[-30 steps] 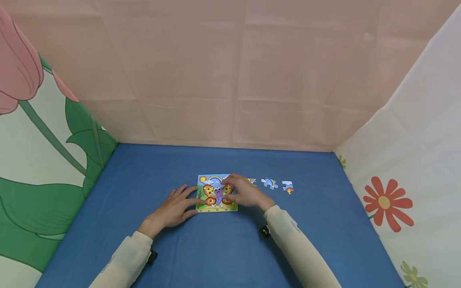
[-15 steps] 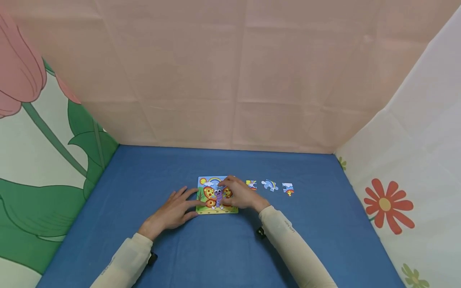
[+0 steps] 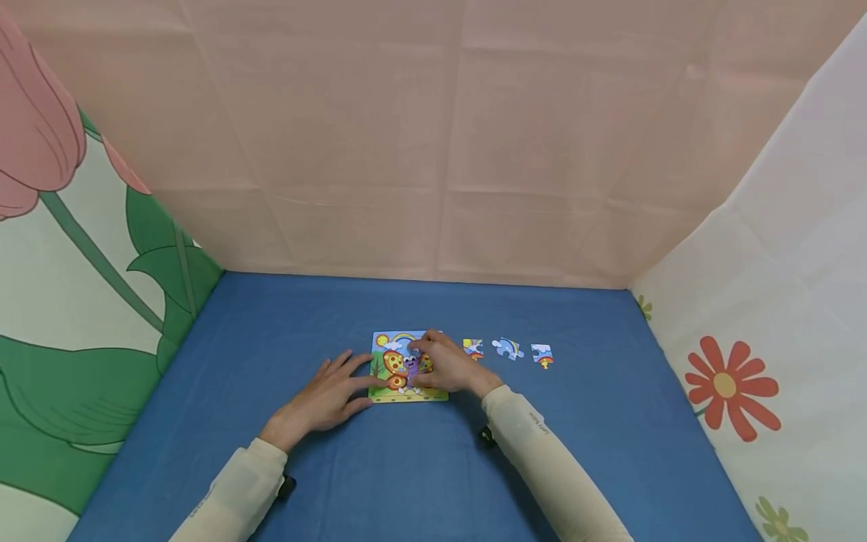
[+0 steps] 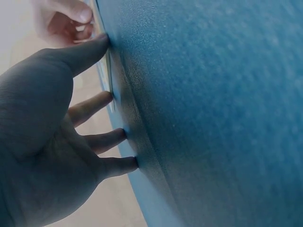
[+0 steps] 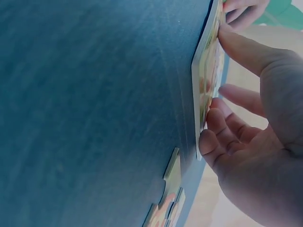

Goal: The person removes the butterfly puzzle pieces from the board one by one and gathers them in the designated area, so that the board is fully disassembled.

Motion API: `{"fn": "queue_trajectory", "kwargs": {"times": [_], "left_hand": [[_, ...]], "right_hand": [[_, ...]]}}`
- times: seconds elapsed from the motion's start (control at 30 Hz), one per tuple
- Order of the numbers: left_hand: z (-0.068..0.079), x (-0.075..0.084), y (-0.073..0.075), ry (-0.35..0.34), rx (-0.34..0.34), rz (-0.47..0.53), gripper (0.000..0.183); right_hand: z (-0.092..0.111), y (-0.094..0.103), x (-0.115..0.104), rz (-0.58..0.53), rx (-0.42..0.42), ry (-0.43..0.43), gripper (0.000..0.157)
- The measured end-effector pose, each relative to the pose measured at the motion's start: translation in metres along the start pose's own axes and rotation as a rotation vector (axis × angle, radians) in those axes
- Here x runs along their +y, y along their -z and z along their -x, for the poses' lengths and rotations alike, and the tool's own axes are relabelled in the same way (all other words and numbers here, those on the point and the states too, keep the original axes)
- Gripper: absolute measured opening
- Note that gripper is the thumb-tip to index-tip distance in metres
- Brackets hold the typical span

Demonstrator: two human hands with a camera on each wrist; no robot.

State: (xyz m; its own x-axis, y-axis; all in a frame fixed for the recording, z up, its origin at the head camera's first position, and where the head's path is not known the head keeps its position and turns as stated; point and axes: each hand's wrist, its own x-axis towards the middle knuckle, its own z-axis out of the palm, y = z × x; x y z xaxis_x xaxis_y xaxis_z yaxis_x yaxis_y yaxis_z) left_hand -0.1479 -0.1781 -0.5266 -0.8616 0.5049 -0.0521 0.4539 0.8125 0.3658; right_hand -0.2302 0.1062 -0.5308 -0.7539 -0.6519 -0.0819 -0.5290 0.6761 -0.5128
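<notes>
A small jigsaw puzzle board [image 3: 400,398] with a purple butterfly, a sun and a rainbow lies flat on the blue table. My left hand [image 3: 325,399] rests along its left side, fingers spread, with fingertips on or right at the edge. Over the right half of the board is my right hand [image 3: 457,369], which covers part of the picture. Its thumb and forefinger stand apart with their tips down on the board, and in the right wrist view the other fingers [image 5: 218,120] bend loosely by the board's edge. No lifted piece shows between them.
Three loose puzzle pieces lie in a row right of the board: a yellow and purple one [image 3: 473,347], a rainbow one [image 3: 506,348] and a blue one with a red and yellow tip [image 3: 542,354]. Fabric walls [image 3: 433,188] border the blue table [image 3: 400,482].
My right hand has shifted slightly left across the board, uncovering more of the nearest loose piece. The left hand has stayed at the board's left edge.
</notes>
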Motion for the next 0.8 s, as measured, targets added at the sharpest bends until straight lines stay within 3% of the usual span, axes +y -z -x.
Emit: {"fn": "queue_trajectory", "kwargs": {"times": [0.5,0.8], "left_hand": [[-0.0007,-0.0006,0.0005,-0.002,-0.002,0.011,0.038],[-0.0006,-0.0021,-0.0008,0.001,-0.006,0.019,0.038]], "right_hand": [[-0.0041,-0.0004,0.0003,0.031,-0.038,-0.039,0.072],[-0.0069,-0.0003,-0.0013,-0.022,-0.035,-0.048,0.067]]}}
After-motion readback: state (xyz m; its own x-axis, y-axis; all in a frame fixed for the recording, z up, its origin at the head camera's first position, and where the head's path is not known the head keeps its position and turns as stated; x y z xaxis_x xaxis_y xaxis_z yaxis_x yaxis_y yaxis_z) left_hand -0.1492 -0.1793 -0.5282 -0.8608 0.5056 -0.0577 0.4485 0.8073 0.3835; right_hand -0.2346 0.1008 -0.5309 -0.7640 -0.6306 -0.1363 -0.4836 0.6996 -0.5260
